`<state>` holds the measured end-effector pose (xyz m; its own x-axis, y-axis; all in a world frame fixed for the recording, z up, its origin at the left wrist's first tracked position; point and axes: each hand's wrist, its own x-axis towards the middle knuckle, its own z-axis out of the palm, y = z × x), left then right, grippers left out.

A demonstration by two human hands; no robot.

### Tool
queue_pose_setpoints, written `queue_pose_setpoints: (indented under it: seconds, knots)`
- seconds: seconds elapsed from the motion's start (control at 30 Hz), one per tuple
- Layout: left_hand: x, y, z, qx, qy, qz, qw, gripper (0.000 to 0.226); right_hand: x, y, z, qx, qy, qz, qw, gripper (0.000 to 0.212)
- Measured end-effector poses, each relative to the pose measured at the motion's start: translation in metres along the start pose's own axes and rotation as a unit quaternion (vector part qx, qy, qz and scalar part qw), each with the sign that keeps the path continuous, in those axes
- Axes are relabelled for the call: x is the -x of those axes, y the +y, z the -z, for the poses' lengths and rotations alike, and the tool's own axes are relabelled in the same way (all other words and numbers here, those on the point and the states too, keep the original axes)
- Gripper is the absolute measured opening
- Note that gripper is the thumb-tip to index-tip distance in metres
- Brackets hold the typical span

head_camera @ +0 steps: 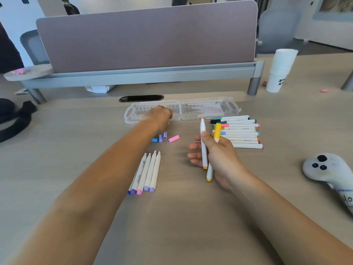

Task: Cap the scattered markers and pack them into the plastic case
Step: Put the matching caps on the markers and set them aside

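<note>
Right hand [219, 155], before plastic case [208, 109]: grips uncapped orange marker [203, 153] | left hand [161, 116], at case: grasp untellable | capping; cap needed next.

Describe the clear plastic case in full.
The plastic case is clear and lies opened flat on the table, two shallow halves side by side, joined at the middle, each with a handle cut-out at its outer end. The left half shows moulded slots. No marker shows inside. The left hand covers the left half's near edge; contact cannot be told. Capped markers lie just before the right half.
</note>
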<state>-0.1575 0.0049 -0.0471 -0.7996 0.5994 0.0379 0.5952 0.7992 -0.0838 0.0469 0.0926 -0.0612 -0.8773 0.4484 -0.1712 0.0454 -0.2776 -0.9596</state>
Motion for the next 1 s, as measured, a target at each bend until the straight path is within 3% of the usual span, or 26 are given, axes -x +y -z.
queue_pose_setpoints:
  seconds: [0.4,0.87,1.0]
  knots:
    - [-0.005,-0.006,-0.012,-0.016,0.056,-0.018,0.998,0.035,-0.001,0.002,0.0,0.032,0.008,0.014,0.999,0.028]
    - [0.001,-0.01,-0.01,-0.05,0.005,-0.005,0.999,0.03,-0.001,0.004,-0.001,0.059,-0.006,0.01,0.998,0.029]
    - [0.009,-0.022,-0.001,0.044,0.039,0.027,0.998,0.023,0.0,0.003,-0.001,0.059,-0.006,0.01,0.998,0.029]
